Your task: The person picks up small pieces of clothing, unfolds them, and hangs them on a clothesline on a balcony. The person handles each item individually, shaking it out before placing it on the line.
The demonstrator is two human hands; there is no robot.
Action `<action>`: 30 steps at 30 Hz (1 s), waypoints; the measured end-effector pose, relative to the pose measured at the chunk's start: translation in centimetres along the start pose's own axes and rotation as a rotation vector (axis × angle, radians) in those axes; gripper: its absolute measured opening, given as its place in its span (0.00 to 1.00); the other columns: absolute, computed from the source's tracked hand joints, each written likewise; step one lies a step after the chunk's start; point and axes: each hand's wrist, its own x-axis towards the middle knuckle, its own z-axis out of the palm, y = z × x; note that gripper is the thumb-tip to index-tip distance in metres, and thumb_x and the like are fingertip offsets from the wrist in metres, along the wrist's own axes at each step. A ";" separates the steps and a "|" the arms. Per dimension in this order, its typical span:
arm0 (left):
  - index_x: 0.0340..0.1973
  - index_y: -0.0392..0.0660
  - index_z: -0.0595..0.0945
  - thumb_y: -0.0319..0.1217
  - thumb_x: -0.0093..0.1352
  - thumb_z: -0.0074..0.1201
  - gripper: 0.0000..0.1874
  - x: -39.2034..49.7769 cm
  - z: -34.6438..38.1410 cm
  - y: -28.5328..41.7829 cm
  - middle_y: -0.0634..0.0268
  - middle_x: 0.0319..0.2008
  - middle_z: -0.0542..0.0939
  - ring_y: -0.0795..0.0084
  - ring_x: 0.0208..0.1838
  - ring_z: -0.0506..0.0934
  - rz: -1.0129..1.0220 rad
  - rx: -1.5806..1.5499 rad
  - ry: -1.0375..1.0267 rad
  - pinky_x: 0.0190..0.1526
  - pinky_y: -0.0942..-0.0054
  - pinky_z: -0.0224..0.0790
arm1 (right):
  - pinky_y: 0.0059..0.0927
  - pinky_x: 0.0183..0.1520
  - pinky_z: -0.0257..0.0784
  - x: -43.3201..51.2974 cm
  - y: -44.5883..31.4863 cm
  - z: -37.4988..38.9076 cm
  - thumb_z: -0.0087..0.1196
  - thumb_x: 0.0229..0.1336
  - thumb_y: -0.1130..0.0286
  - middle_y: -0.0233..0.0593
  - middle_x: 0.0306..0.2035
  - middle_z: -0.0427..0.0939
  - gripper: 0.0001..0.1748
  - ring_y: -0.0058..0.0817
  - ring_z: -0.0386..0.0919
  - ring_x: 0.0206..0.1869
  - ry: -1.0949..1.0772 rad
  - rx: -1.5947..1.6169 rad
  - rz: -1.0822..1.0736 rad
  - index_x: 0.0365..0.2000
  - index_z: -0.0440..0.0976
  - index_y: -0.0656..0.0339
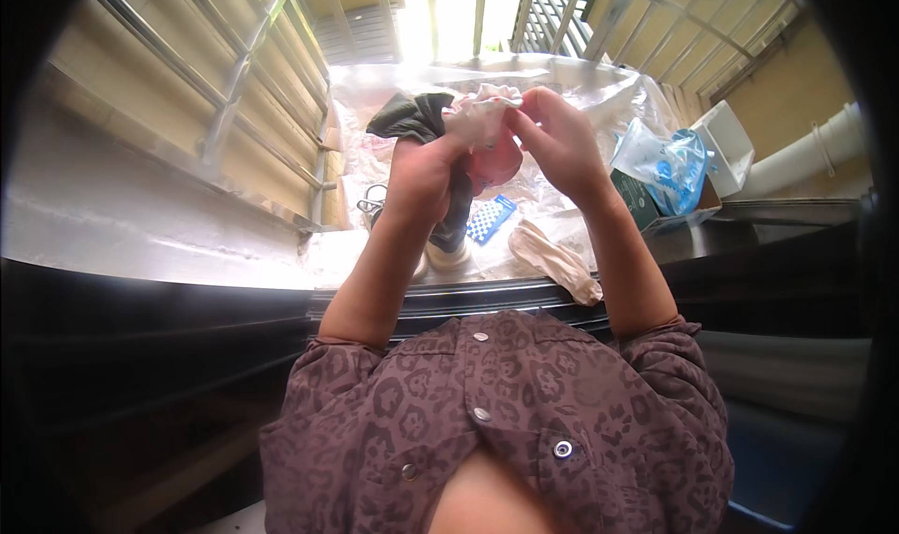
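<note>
Both my hands are raised over a plastic-covered ledge. My left hand (425,172) grips a bunched dark green cloth (411,116) together with a small pink and white cloth piece (491,137). Part of a dark cloth (453,214) hangs below that hand; whether it is the same piece I cannot tell. With thumb and fingers, my right hand (562,137) pinches the gathered white edge of the pink piece. Beneath them lies a blue and white checked item (491,219). A beige sock-like cloth (551,256) rests across the ledge's near edge, close to my right forearm.
Clear plastic sheeting (597,77) covers the ledge, enclosed by metal bars (239,105). On the right, a dark green box (635,200) holds a blue and clear plastic bag (667,168), beside a white container (723,144) and pipe (793,151). A black sill track (449,298) runs in front.
</note>
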 end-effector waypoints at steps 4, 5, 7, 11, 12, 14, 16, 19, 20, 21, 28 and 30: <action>0.44 0.35 0.82 0.20 0.68 0.59 0.09 -0.1 0.2 0.0 0.59 0.41 0.85 0.73 0.36 0.81 0.062 -0.097 -0.037 0.35 0.77 0.74 | 0.23 0.41 0.77 -1.2 0.2 1.0 0.61 0.62 0.72 0.38 0.37 0.82 0.10 0.24 0.82 0.39 0.005 0.035 -0.128 0.42 0.79 0.66; 0.45 0.35 0.81 0.20 0.68 0.59 0.10 -0.1 0.0 -0.1 0.59 0.41 0.84 0.73 0.35 0.81 0.041 -0.065 0.024 0.35 0.76 0.74 | 0.23 0.41 0.77 -1.4 0.4 1.0 0.61 0.62 0.73 0.38 0.37 0.82 0.09 0.24 0.82 0.39 0.063 0.070 -0.109 0.42 0.79 0.66; 0.45 0.35 0.81 0.20 0.68 0.58 0.10 -0.1 -0.5 -0.2 0.59 0.40 0.84 0.73 0.35 0.81 0.041 -0.041 0.094 0.35 0.76 0.75 | 0.23 0.42 0.77 -1.5 1.0 0.7 0.59 0.62 0.76 0.37 0.37 0.82 0.08 0.23 0.82 0.39 0.126 0.138 -0.079 0.42 0.79 0.66; 0.46 0.36 0.81 0.19 0.68 0.58 0.11 -0.1 -1.0 -0.6 0.60 0.39 0.84 0.74 0.34 0.81 0.082 -0.056 0.173 0.33 0.76 0.75 | 0.26 0.44 0.77 -1.9 1.9 -0.8 0.59 0.61 0.76 0.36 0.36 0.82 0.07 0.23 0.81 0.38 0.110 0.317 -0.066 0.39 0.79 0.68; 0.46 0.36 0.81 0.20 0.69 0.57 0.11 -0.2 -1.0 -0.7 0.60 0.39 0.84 0.74 0.33 0.81 0.084 -0.058 0.184 0.32 0.76 0.75 | 0.27 0.48 0.76 -1.9 2.0 -0.9 0.59 0.61 0.75 0.38 0.40 0.82 0.08 0.25 0.80 0.42 0.079 0.259 0.020 0.39 0.79 0.69; 0.46 0.36 0.81 0.21 0.69 0.58 0.10 -0.4 -0.7 -0.7 0.60 0.39 0.84 0.74 0.32 0.81 0.086 -0.049 0.170 0.31 0.77 0.74 | 0.27 0.51 0.74 -1.8 1.8 -1.2 0.58 0.63 0.72 0.39 0.42 0.81 0.13 0.26 0.79 0.45 -0.010 0.241 0.009 0.45 0.77 0.68; 0.45 0.36 0.81 0.24 0.69 0.60 0.10 -0.7 -0.3 -0.6 0.60 0.37 0.84 0.74 0.31 0.81 0.090 -0.031 0.105 0.31 0.77 0.73 | 0.28 0.53 0.73 -1.6 1.2 -1.4 0.58 0.65 0.67 0.40 0.45 0.80 0.18 0.27 0.78 0.48 -0.051 0.254 0.050 0.51 0.75 0.68; 0.44 0.37 0.82 0.28 0.68 0.62 0.11 -1.3 0.4 -0.4 0.61 0.35 0.84 0.74 0.30 0.81 0.070 0.091 0.052 0.30 0.78 0.72 | 0.29 0.55 0.73 -0.8 0.1 -1.9 0.57 0.67 0.60 0.43 0.48 0.80 0.27 0.29 0.78 0.52 -0.078 0.257 0.128 0.59 0.72 0.67; 0.44 0.37 0.82 0.29 0.68 0.63 0.12 -1.6 0.6 -0.4 0.61 0.35 0.84 0.74 0.30 0.81 0.080 0.122 0.023 0.30 0.78 0.72 | 0.29 0.55 0.73 -0.5 -0.2 -2.1 0.56 0.68 0.58 0.43 0.49 0.80 0.29 0.29 0.78 0.52 -0.117 0.200 0.141 0.61 0.70 0.66; 0.44 0.37 0.83 0.29 0.68 0.64 0.12 -1.8 0.8 -0.5 0.61 0.34 0.85 0.74 0.30 0.81 0.095 0.154 0.006 0.30 0.78 0.71 | 0.29 0.55 0.73 -0.2 -0.5 -2.4 0.56 0.69 0.56 0.43 0.49 0.80 0.30 0.30 0.78 0.53 -0.156 0.148 0.127 0.63 0.69 0.66; 0.53 0.37 0.77 0.25 0.71 0.58 0.16 -1.9 0.1 0.2 0.58 0.37 0.82 0.70 0.33 0.82 -0.066 0.124 0.010 0.29 0.74 0.76 | 0.27 0.54 0.74 0.3 -1.6 -2.5 0.60 0.65 0.68 0.39 0.47 0.82 0.16 0.25 0.78 0.48 -0.250 0.119 0.037 0.49 0.79 0.67; 0.53 0.37 0.77 0.25 0.71 0.58 0.15 -1.7 -0.1 0.2 0.57 0.37 0.82 0.69 0.34 0.82 -0.088 0.086 0.017 0.30 0.74 0.76 | 0.27 0.54 0.74 0.3 -2.0 -2.6 0.58 0.66 0.68 0.40 0.47 0.82 0.16 0.25 0.78 0.49 -0.266 0.118 0.013 0.49 0.79 0.67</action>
